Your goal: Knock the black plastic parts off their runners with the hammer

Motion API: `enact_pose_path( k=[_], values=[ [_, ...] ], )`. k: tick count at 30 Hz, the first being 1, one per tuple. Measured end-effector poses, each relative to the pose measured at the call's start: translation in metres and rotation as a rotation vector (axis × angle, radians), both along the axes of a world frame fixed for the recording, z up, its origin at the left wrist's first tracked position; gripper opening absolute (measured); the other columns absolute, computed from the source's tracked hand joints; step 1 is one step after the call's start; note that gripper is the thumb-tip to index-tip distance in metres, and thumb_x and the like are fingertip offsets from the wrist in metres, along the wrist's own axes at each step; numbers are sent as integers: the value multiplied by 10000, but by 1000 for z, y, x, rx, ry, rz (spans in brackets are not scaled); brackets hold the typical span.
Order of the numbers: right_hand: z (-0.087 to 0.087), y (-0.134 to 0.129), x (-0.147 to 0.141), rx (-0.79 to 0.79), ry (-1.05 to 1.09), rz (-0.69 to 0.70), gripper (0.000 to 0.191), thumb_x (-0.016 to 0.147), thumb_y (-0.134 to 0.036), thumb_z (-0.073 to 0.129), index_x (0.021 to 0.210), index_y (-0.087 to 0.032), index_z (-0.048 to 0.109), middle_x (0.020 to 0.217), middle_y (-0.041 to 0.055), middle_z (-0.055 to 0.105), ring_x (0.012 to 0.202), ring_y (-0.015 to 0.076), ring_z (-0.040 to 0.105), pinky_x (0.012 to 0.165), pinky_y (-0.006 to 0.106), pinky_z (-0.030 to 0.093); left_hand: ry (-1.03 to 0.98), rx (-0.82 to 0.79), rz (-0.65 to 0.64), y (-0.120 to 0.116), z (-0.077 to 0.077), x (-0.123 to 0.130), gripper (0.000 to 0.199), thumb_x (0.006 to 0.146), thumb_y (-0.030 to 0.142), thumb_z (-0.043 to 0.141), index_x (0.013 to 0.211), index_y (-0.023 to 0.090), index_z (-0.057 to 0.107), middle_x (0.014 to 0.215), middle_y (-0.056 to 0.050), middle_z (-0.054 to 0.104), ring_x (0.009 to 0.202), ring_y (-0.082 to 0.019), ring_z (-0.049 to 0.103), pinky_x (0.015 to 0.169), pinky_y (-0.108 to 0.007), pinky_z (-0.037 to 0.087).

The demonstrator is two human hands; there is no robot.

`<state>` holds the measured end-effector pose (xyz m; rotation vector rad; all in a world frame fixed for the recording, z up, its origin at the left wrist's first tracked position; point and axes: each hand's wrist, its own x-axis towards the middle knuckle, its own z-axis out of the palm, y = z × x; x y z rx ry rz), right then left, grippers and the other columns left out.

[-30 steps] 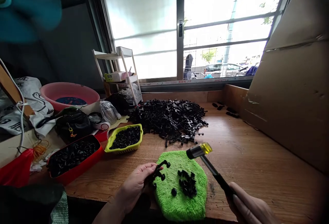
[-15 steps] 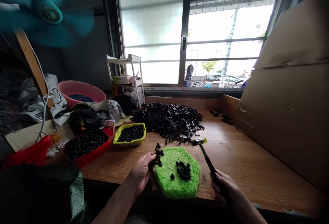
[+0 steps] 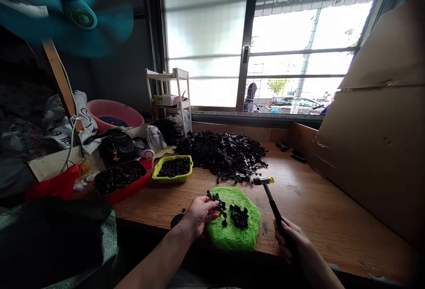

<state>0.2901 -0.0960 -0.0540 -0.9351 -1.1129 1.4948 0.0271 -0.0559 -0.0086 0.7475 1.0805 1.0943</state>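
My left hand (image 3: 199, 214) pinches a branched black plastic piece with small round knobs (image 3: 219, 201) above the left side of a fuzzy green pad (image 3: 229, 242). A small cluster of black pieces (image 3: 239, 217) lies on the pad, with one small round black piece (image 3: 225, 223) just left of it. To the right of the pad, my right hand (image 3: 292, 238) grips the black handle of a small hammer (image 3: 272, 206). The hammer's head, dark at one end and yellow at the other, is raised and touches nothing.
A large heap of black plastic pieces (image 3: 226, 154) sits behind the pad. Left of it stand a yellow basket (image 3: 172, 180) and a red tray (image 3: 124, 194), both filled with black parts. A cardboard sheet (image 3: 375, 147) borders the right; a fan (image 3: 81, 14) spins at upper left.
My left hand has moved right, bringing the black piece over the pad and turning it to slant. The hammer stays raised in my right hand. The whole view has shifted slightly.
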Motion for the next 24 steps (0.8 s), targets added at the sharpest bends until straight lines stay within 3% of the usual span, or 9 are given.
enact_pose_path(
  k=[11,16,19,21,23,24],
  values=[
    [-8,3,1,41,-49,8,243,852,-434,441,740,-218,433,549,-70,419,366,55,305,323,191,261,75,50,44,-1,-2,2,196,651,151,705,710,107,523,589,-13,604,450,-81,559,458,-191,467],
    [-8,1,0,96,-179,-46,302,862,-485,395,718,-223,443,536,-71,394,353,69,297,313,207,243,95,87,38,-5,-2,2,159,698,135,652,713,117,495,578,1,585,464,-74,558,468,-180,466],
    [1,-11,2,177,-333,-129,310,816,-516,483,739,-218,525,536,-49,431,422,106,396,376,229,322,105,103,49,-6,-3,2,153,709,126,637,727,123,484,596,0,586,474,-80,567,467,-184,470],
    [11,-23,2,247,-432,-177,280,771,-487,567,855,-221,593,587,-22,505,549,154,487,509,251,400,112,106,59,-6,-4,3,156,708,121,634,725,125,479,598,4,581,470,-81,568,461,-185,470],
    [23,-36,-2,321,-549,-183,252,784,-450,560,895,-229,610,674,3,571,634,185,530,585,254,412,118,105,69,-5,-6,3,162,705,119,634,717,127,473,594,8,576,461,-81,566,455,-188,471],
    [27,-41,-5,426,-712,-178,260,827,-448,483,936,-239,592,680,6,579,636,196,541,577,255,413,120,104,73,-4,-6,4,165,703,118,635,716,129,471,592,11,574,460,-82,566,454,-189,473]
  ],
)
